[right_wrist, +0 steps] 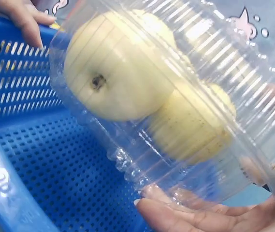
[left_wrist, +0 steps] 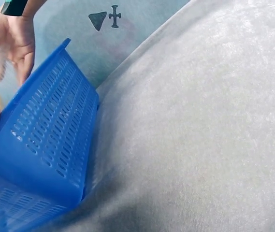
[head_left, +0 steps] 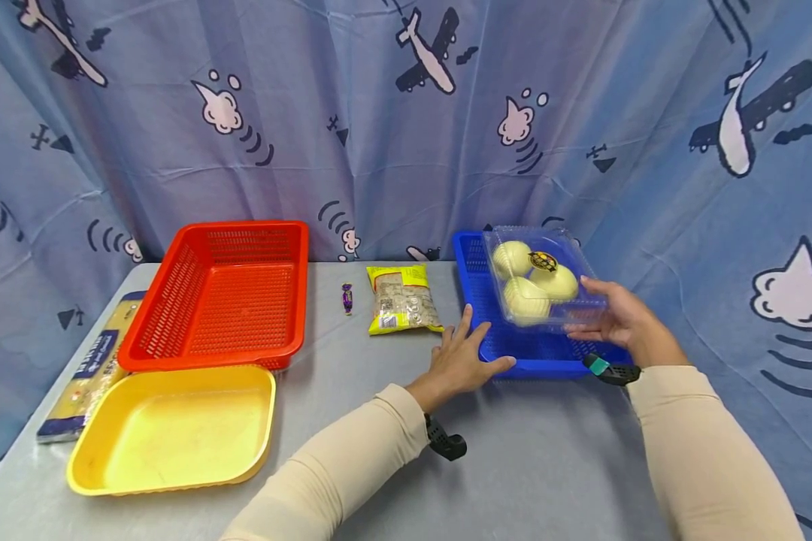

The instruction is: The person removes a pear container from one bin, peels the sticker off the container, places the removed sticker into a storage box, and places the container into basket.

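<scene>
My right hand (head_left: pixel 625 319) grips the right side of a clear plastic clamshell box (head_left: pixel 571 252), thumb above and fingers beneath. Inside the box are three round, pale yellow fruits (head_left: pixel 528 299), and its lid bears a black-and-yellow sticker. The box is tilted over the blue perforated basket (head_left: pixel 534 370), whose floor shows beneath it in the right wrist view. At the basket's front left corner, my left hand (head_left: pixel 460 357) rests with fingers spread along the rim. Its thumb lies by the front edge; in the left wrist view the basket's slotted outer wall (left_wrist: pixel 55 125) fills the left side.
Left of the blue basket lies a yellow-and-clear food bag (head_left: pixel 404 300), then a small purple wrapped candy (head_left: pixel 347 298). A red basket (head_left: pixel 299 300), a yellow tray (head_left: pixel 169 485) and a long flat package (head_left: pixel 98 361) occupy the left side. A curtain hangs behind the table.
</scene>
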The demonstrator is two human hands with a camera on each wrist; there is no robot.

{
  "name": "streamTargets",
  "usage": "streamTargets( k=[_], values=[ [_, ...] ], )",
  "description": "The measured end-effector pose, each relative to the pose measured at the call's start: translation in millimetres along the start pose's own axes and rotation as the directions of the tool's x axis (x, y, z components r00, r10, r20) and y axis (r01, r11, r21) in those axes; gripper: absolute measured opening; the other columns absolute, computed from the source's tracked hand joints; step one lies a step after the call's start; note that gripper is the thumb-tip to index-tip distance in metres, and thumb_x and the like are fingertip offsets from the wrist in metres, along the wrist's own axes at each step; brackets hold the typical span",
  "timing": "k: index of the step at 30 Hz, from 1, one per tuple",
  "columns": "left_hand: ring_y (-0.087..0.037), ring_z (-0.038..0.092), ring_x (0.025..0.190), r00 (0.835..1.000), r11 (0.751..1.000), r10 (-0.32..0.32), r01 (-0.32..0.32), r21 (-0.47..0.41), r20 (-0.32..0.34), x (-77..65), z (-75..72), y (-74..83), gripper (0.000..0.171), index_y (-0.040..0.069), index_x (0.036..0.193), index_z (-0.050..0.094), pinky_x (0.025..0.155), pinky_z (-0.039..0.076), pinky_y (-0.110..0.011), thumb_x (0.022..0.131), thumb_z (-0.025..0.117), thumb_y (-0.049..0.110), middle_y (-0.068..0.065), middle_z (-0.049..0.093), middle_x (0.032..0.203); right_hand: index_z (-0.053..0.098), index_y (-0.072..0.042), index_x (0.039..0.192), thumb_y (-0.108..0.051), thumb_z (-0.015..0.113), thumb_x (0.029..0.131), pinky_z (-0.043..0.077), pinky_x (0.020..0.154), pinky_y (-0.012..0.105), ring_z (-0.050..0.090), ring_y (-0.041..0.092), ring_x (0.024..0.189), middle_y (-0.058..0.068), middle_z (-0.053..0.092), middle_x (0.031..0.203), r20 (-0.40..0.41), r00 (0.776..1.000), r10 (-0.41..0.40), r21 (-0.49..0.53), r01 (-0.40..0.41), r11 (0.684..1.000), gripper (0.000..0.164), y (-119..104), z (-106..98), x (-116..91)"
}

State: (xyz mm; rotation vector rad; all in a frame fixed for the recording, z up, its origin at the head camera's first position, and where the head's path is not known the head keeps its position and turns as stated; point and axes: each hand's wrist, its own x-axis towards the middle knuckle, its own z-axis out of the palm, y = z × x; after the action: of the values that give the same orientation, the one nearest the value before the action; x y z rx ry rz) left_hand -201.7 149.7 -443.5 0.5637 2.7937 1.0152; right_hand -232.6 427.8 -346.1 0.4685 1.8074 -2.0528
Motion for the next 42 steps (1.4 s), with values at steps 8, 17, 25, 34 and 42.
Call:
streamTargets(
  k=[8,17,25,34,42],
  values=[
    [-0.035,0.017,0.141,1.0,1.0,-0.01,0.01,-0.008,0.017,0.0,-3.2,3.2,0.081,0.031,0.151,0.035,0.102,0.026,-0.063,0.084,0.054,0.071,0.007,-0.001,0.161,-0.015,-0.018,0.153,-0.038,0.053,0.099,0.043,0.09,0.059,0.061,0.051,0.094,0.02,0.061,0.097,0.004,1.0,-0.016,0.034,0.016,0.999,0.089,-9.8,9.6,-13.7],
    [-0.037,0.016,0.141,0.999,0.992,-0.02,0.025,-0.126,0.044,0.8,-17.2,12.1,0.093,0.029,0.153,0.029,0.105,0.025,-0.061,0.078,0.056,0.075,0.006,0.004,0.161,-0.006,-0.012,0.147,-0.038,0.052,0.099,0.044,0.088,0.06,0.062,0.049,0.091,0.032,0.045,0.117,0.024,0.998,-0.062,0.008,0.062,0.998,0.08,-16.4,19.5,-27.4],
    [-0.028,0.019,0.142,1.0,0.935,0.021,-0.014,-0.355,0.016,0.4,-42.5,33.5,0.11,0.016,0.156,0.017,0.108,0.025,-0.05,0.075,0.06,0.075,-0.003,0.016,0.159,-0.004,-0.013,0.147,-0.039,0.05,0.099,0.043,0.089,0.06,0.06,0.051,0.094,0.036,0.029,0.131,0.028,0.997,-0.074,-0.002,0.074,0.997,0.076,-19.9,22.3,-35.2],
    [-0.026,0.037,0.134,0.983,0.602,-0.151,0.176,-0.779,0.106,7.3,-70.0,55.7,0.097,0.021,0.155,0.022,0.1,0.039,-0.047,0.08,0.063,0.066,-0.002,0.025,0.156,-0.012,-0.017,0.153,-0.04,0.053,0.098,0.041,0.091,0.06,0.059,0.052,0.095,0.038,0.011,0.144,0.024,0.997,-0.077,0.02,0.076,0.997,0.088,-20.8,34.5,-45.5],
    [-0.035,0.037,0.132,0.979,0.27,-0.141,0.183,-0.945,0.149,9.8,-82.2,60.6,0.096,0.025,0.155,0.02,0.08,0.049,-0.058,0.08,0.074,0.052,-0.009,0.024,0.155,-0.015,-0.017,0.151,-0.04,0.051,0.099,0.041,0.091,0.061,0.058,0.054,0.097,0.041,0.009,0.144,0.053,0.995,-0.09,0.03,0.088,0.996,0.087,-20.6,50.1,-54.7]
  ],
)
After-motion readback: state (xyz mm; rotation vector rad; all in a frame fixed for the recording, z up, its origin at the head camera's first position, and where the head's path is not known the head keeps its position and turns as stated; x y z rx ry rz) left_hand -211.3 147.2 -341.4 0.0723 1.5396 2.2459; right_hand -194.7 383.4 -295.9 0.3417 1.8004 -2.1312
